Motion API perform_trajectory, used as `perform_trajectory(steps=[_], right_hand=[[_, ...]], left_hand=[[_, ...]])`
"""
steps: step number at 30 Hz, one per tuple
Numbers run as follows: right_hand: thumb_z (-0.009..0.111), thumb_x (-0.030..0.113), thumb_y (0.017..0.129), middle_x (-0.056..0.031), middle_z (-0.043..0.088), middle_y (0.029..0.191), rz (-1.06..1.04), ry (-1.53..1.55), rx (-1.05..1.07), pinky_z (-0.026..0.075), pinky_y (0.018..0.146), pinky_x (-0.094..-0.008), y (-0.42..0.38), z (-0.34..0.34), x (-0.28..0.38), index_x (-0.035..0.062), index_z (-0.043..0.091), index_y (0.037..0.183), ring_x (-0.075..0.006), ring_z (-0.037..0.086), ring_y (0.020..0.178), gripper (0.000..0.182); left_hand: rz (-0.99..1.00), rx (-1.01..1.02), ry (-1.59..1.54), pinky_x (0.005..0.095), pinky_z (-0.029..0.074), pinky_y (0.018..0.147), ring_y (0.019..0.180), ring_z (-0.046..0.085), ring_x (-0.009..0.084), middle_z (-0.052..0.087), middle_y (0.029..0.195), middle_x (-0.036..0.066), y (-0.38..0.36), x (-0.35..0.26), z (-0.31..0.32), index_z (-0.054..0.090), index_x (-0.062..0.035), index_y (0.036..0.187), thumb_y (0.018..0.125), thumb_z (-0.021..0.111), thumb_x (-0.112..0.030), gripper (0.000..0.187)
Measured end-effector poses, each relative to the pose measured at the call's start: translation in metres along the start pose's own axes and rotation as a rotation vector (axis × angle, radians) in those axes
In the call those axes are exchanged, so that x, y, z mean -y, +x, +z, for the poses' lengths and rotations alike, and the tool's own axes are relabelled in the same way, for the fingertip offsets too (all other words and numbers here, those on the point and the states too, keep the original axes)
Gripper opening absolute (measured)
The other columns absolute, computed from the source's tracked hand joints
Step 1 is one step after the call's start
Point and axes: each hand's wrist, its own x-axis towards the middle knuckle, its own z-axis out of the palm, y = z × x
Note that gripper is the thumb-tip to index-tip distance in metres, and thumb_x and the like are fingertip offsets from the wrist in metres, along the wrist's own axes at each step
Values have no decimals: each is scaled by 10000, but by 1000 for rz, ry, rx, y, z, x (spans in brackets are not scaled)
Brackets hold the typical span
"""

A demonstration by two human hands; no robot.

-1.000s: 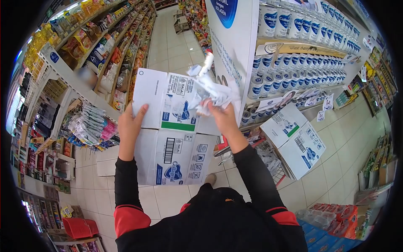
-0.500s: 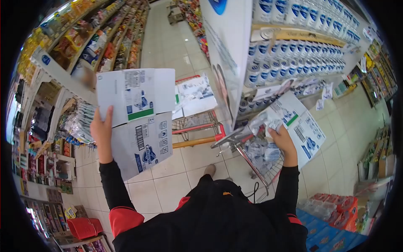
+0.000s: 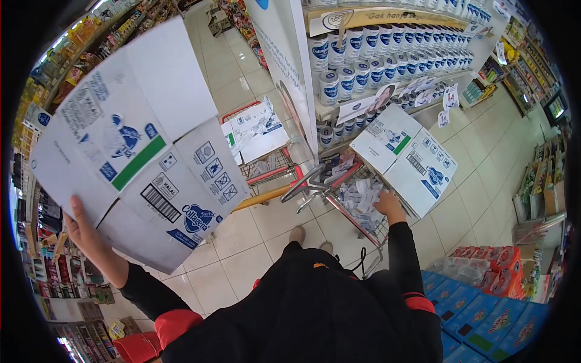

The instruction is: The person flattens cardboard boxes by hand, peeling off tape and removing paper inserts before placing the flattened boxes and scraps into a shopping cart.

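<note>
A large flattened white cardboard box (image 3: 151, 145) with blue Collagena print and a green stripe is held up at the left. My left hand (image 3: 91, 239) grips its lower left edge, thumb on the printed face and fingers partly behind. Lower down on the right, my right hand (image 3: 389, 206) reaches into a wire shopping cart (image 3: 370, 242), over crumpled white pieces (image 3: 358, 199). Its fingers look apart and touch the pile; I see nothing clearly held. A second flattened box (image 3: 407, 156) lies across the cart's far side, beside that hand.
Ahead, another red-edged cart (image 3: 266, 170) carries a white printed cardboard sheet (image 3: 257, 130). Rows of white cans (image 3: 387, 75) fill the display shelf. Blue boxes (image 3: 484, 317) and red-and-clear packs (image 3: 487, 266) are stacked at lower right. A red basket (image 3: 136, 346) stands at lower left.
My left hand has brought the flattened box closer, left and tilted. My right hand has moved down into the cart; the white crumpled piece it held no longer shows in it.
</note>
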Motion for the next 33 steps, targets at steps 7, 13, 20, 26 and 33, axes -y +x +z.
perform_trajectory(steps=[7, 13, 20, 26, 33], right_hand=[[599, 231, 670, -169, 504, 918, -496, 595, -115, 383, 772, -315, -70, -41, 45, 21, 506, 921, -260, 473, 916, 340], [609, 134, 687, -91, 377, 1140, -936, 1539, 446, 340, 843, -344, -140, -61, 102, 90, 167, 1223, -206, 364, 1067, 696], [495, 113, 771, -74, 454, 991, -394, 2285, -354, 381, 789, -309, -144, -61, 57, 21, 325, 1102, -168, 447, 939, 383], [457, 162, 799, -107, 527, 854, 28, 1890, -1160, 426, 727, -325, -128, -72, -134, -2, 444, 903, -190, 525, 781, 195], [511, 121, 755, -76, 533, 858, 366, 1593, -974, 377, 679, -249, -88, -68, -191, -25, 498, 957, -144, 484, 755, 250]], left_hand=[[-74, -117, -309, 289, 398, 757, 882, 484, 207, 472, 1015, 141, -8, -42, 28, 377, 32, 1090, 772, 494, -302, 476], [-178, 1, -483, 264, 350, 803, 923, 454, 182, 445, 1045, 133, -97, -79, 121, 368, 31, 1084, 815, 414, -299, 429], [-205, 544, -628, 235, 396, 687, 832, 474, 141, 494, 942, 97, -194, -53, 178, 356, -26, 1055, 816, 433, -188, 299], [-114, 648, -475, 168, 370, 518, 787, 474, 108, 511, 916, 83, -170, -39, 164, 342, -50, 1075, 777, 462, -91, 324], [-305, 500, -314, 145, 357, 514, 766, 482, 71, 525, 899, 36, -145, 28, 130, 360, -67, 1085, 767, 456, -101, 334]])
